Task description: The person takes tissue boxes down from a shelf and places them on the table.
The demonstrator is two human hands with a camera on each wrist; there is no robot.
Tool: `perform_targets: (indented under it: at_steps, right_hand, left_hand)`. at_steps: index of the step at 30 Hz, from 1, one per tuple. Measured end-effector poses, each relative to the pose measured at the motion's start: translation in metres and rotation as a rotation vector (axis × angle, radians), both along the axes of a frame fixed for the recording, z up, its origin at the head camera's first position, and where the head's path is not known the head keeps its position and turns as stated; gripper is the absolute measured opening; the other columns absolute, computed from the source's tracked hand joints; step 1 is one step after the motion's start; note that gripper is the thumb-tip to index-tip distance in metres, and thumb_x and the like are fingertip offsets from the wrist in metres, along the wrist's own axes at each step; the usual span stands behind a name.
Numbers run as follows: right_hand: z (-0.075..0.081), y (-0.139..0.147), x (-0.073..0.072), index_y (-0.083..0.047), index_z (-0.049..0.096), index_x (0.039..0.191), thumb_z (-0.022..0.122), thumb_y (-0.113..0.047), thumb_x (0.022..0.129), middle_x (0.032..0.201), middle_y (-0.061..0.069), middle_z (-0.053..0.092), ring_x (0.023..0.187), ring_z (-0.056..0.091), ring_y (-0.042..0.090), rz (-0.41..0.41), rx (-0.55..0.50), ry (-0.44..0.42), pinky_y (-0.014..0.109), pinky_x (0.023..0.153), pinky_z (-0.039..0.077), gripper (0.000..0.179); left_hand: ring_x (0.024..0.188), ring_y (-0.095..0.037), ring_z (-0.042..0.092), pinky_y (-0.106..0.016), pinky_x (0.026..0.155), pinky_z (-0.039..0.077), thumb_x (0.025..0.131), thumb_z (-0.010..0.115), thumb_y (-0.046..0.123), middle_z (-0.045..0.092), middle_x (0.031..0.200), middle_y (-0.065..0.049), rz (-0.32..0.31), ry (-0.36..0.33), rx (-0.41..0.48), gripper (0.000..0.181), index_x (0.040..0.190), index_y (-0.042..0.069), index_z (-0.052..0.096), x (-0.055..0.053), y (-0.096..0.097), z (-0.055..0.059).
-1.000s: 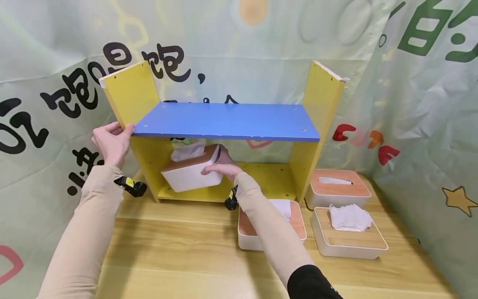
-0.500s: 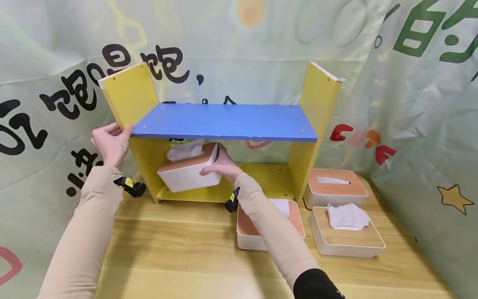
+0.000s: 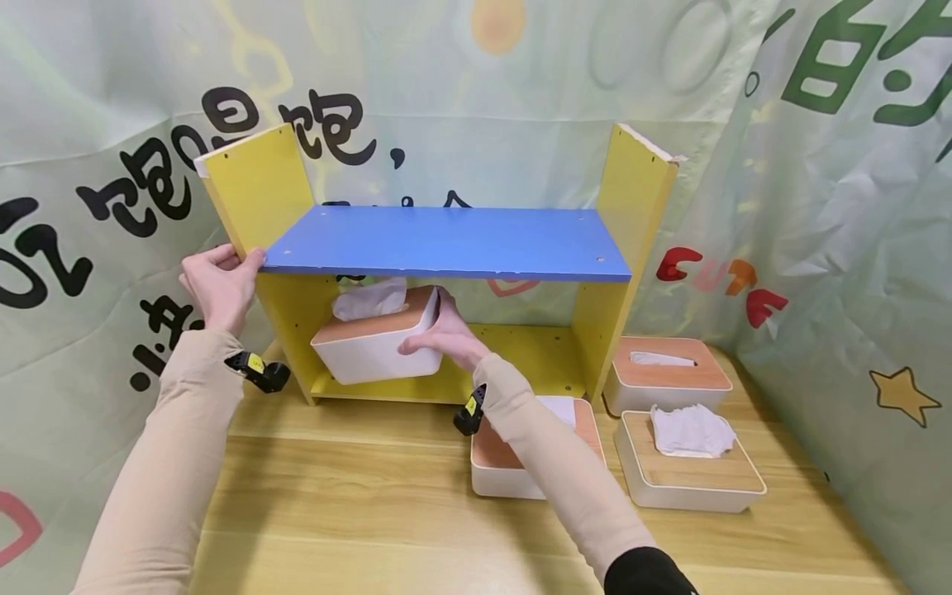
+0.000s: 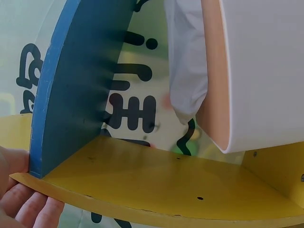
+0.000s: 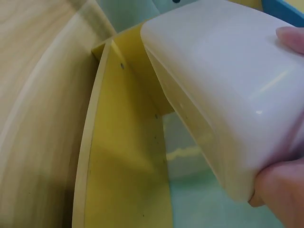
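In the head view my left hand grips the yellow left side panel of a small shelf unit, right at the corner of its blue board. The left wrist view shows the fingers wrapped around the panel's edge and the thumb against the blue board. My right hand holds a white tissue box by its right end, thumb in front. The box has a wood-tone lid and a tissue sticking out. It is tilted, inside the lower compartment, raised over the yellow bottom board.
A tissue box stands on the wooden table before the shelf, partly behind my right forearm. Two more tissue boxes, one behind and one in front, stand to the right. A printed cloth hangs behind and at both sides.
The tissue box in my right hand has shifted slightly left within the compartment. My right wrist has dropped a little and turned. The left hand keeps its hold on the panel.
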State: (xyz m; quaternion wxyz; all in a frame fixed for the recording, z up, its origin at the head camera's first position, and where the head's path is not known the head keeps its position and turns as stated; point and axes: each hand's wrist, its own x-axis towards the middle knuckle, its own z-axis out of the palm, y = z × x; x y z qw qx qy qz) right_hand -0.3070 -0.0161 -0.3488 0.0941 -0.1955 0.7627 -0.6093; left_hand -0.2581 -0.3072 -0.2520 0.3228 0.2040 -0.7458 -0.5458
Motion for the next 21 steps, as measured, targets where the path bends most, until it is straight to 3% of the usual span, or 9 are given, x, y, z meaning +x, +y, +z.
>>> perform_targets:
  at_steps: [4,13,21]
  right_hand:
    - [-0.001,0.003,0.006,-0.012,0.004,0.163,0.088,-0.01,0.063,0.168,0.012,0.014,0.149,0.028,0.027,0.001,-0.024,-0.005,0.043,0.123,0.031,0.13]
    - [0.002,0.008,0.019,-0.011,-0.001,0.163,0.089,-0.011,0.062,0.171,0.01,0.007,0.157,0.017,0.024,-0.012,-0.01,-0.004,0.042,0.126,0.025,0.135]
    - [0.006,0.009,0.036,-0.011,0.001,0.163,0.089,-0.011,0.06,0.169,0.011,0.013,0.152,0.026,0.026,-0.016,-0.041,0.003,0.042,0.124,0.029,0.136]
  left_hand:
    - [0.144,0.001,0.027,-0.023,0.115,0.022,0.087,0.076,0.026,0.057,0.064,0.04,0.0,0.001,-0.021,0.046,0.129,0.009,0.067,0.002,0.001,0.001]
    - [0.143,-0.001,0.032,-0.024,0.116,0.022,0.087,0.077,0.025,0.051,0.055,0.041,-0.002,0.019,-0.021,0.045,0.128,0.007,0.068,0.0,0.001,0.001]
    - [0.145,-0.002,0.028,-0.024,0.116,0.022,0.087,0.076,0.025,0.051,0.056,0.037,-0.003,0.013,-0.002,0.046,0.129,0.006,0.067,-0.001,0.0,0.001]
